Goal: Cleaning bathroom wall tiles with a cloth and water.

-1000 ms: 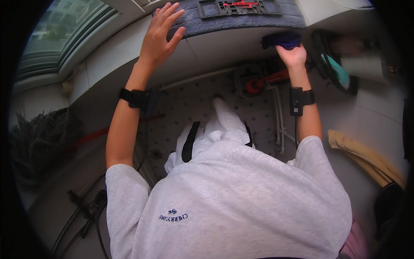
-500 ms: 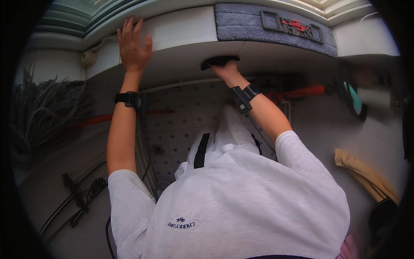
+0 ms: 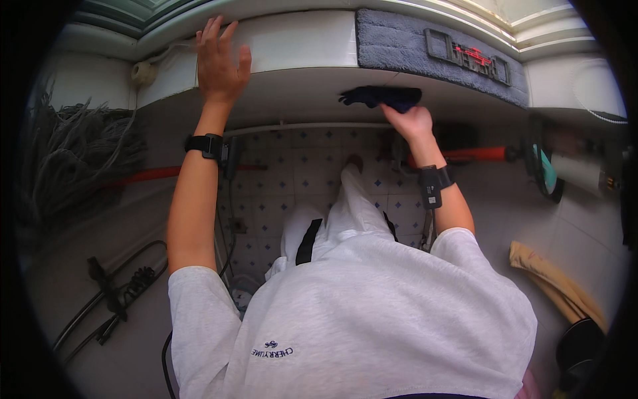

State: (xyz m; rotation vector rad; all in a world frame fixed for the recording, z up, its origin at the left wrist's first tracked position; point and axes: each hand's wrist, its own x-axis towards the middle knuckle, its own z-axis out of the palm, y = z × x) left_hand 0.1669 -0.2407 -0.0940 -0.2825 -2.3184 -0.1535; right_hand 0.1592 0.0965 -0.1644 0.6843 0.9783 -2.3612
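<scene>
My left hand (image 3: 221, 66) rests on the white window ledge (image 3: 292, 41) with its fingers stretched out and nothing in them. Below the ledge, my right hand (image 3: 412, 122) grips a dark navy cloth (image 3: 384, 98), which lies spread against the pale wall face (image 3: 299, 95). The thumb presses on the cloth's lower edge; its other fingers are partly hidden. Both wrists wear black straps, and a small black device sits on the right one.
A grey-blue mat (image 3: 399, 41) lies on the ledge at right, bearing a grey frame-like piece (image 3: 468, 56) with red parts. A grey string mop (image 3: 80, 156) stands at far left. A red pole (image 3: 475, 154) and a tan folded item (image 3: 555, 279) are at right. A pale pipe (image 3: 312, 126) runs beneath the wall face.
My right hand has moved right along the wall face with the cloth, which now shows more spread out. The left hand stays flat on the ledge; the whole view has shifted slightly.
</scene>
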